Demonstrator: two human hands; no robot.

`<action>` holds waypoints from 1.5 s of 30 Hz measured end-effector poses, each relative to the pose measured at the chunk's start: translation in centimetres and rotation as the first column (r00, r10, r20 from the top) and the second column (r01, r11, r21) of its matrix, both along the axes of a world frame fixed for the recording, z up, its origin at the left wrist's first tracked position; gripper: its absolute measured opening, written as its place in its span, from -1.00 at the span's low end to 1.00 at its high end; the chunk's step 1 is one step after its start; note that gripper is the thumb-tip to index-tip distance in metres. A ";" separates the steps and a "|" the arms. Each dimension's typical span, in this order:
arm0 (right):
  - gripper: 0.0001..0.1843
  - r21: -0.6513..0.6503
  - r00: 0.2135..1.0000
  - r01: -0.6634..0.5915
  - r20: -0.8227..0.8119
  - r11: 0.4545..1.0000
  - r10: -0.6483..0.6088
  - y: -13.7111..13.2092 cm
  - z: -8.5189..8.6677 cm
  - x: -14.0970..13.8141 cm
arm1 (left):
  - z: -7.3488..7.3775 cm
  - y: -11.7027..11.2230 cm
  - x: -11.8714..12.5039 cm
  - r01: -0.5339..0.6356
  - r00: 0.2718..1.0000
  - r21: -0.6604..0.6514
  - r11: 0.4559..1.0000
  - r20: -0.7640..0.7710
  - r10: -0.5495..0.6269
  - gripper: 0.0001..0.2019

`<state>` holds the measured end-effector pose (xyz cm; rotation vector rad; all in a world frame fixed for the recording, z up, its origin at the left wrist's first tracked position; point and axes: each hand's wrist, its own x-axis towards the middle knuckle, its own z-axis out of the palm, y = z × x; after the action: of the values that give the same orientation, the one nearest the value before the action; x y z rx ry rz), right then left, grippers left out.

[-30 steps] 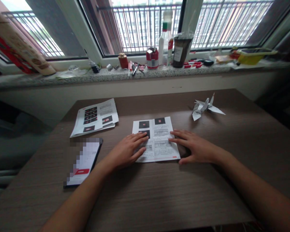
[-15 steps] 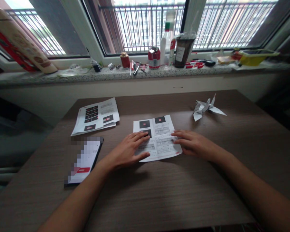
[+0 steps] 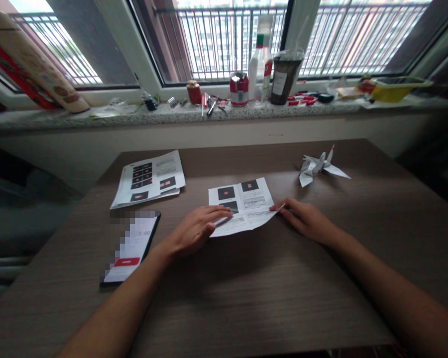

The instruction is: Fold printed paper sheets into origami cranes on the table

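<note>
A printed sheet of paper (image 3: pixel 254 196) with creases and dark pictures lies on the table in front of me. Its near edge is lifted and bowed above the tabletop. My left hand (image 3: pixel 198 227) grips the left side, fingers on top and thumb at the near left edge. On the other side, my right hand (image 3: pixel 302 218) pinches the right edge between thumb and fingers. A folded paper crane (image 3: pixel 316 166) rests on the table beyond my right hand.
At the left lie a stack of printed sheets (image 3: pixel 164 171) and a phone (image 3: pixel 136 248) with a lit screen. The windowsill (image 3: pixel 194 115) behind the table (image 3: pixel 224 298) bears a red can (image 3: pixel 239 89), a bottle (image 3: pixel 259 69), a dark drink cup (image 3: pixel 283 79) and a yellow basket (image 3: pixel 392 90).
Both hands have closed from lying flat onto the sheet's sides. The sheet's near edge has risen and curved upward, while the other things have stayed put.
</note>
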<state>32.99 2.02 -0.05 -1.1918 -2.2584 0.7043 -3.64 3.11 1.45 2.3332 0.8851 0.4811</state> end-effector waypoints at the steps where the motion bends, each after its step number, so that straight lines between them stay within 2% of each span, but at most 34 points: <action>1: -0.72 -0.001 1.000 0.023 -0.005 1.000 -0.023 0.1 -0.1 0.1 | 0.1 0.0 -0.1 0.010 0.999 -0.013 1.000 0.030 -0.010 -0.08; 3: -0.72 0.002 0.997 0.073 -0.012 0.997 -0.073 0.2 -0.3 0.2 | 0.2 0.0 -0.1 0.017 0.999 -0.017 1.000 0.047 -0.017 -0.13; 7: -0.73 0.008 0.990 0.137 -0.018 0.991 -0.136 0.4 -0.6 0.1 | -0.5 0.0 0.2 -0.071 0.997 0.056 0.996 -0.018 0.072 -0.53; 9: -0.74 0.012 0.991 0.131 -0.025 0.991 -0.131 0.3 -0.6 0.1 | -1.0 0.1 0.4 -0.101 0.995 0.093 0.990 -0.002 0.102 -0.76; 11: -0.76 0.016 0.996 0.087 -0.030 0.996 -0.086 0.4 -0.6 0.1 | -1.4 0.2 0.5 -0.118 0.993 0.109 0.987 0.005 0.118 -0.80; 13: -0.76 0.038 0.999 0.010 -0.034 0.999 -0.009 0.5 -0.7 0.4 | -1.5 0.3 0.5 -0.110 0.994 0.115 0.987 0.008 0.109 -0.79; 16: -0.62 0.100 0.994 -0.110 -0.008 0.989 0.111 0.8 -1.2 0.8 | -1.4 0.3 0.7 -0.083 0.997 0.118 0.990 0.004 0.083 -0.73; 18: -0.54 0.133 0.992 -0.125 0.027 0.983 0.122 1.1 -1.6 0.9 | -1.3 0.3 0.8 -0.072 0.997 0.124 0.990 -0.003 0.073 -0.70; 21: -0.57 0.165 0.993 -0.110 0.056 0.980 0.103 1.3 -2.1 0.8 | -1.3 0.3 0.8 -0.071 0.997 0.135 0.988 -0.010 0.073 -0.73; 26: -0.78 0.186 0.999 -0.044 0.003 0.982 0.044 1.4 -1.8 -0.3 | -1.6 0.4 0.7 -0.127 0.992 0.145 0.981 0.008 0.127 -0.81; 30: -0.76 0.171 0.999 0.043 -0.029 0.984 -0.039 1.4 -1.7 -0.8 | -2.0 0.3 0.7 -0.261 0.965 0.143 0.955 0.040 0.258 -0.78; 36: -0.70 0.086 0.988 0.150 -0.059 0.985 -0.146 1.3 -2.1 -1.2 | -2.5 0.4 1.2 -0.461 0.885 0.032 0.887 0.091 0.457 -0.74; 38: -0.72 0.059 0.979 0.205 -0.029 0.977 -0.203 1.2 -2.1 -1.4 | -2.6 0.5 1.6 -0.500 0.863 0.013 0.866 0.100 0.496 -0.66; 42: -0.74 0.033 0.953 0.305 -0.010 0.952 -0.304 1.1 -2.2 -1.6 | -2.9 0.8 2.1 -0.548 0.831 0.022 0.836 0.132 0.541 -0.29; 45: -0.56 0.022 0.941 0.338 -0.033 0.941 -0.337 1.1 -2.3 -1.8 | -3.1 0.9 2.2 -0.565 0.818 0.033 0.824 0.153 0.555 -0.11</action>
<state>31.22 3.12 -2.31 -1.4965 -1.9609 0.5500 -1.40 4.02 -1.67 2.0402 1.5164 0.9190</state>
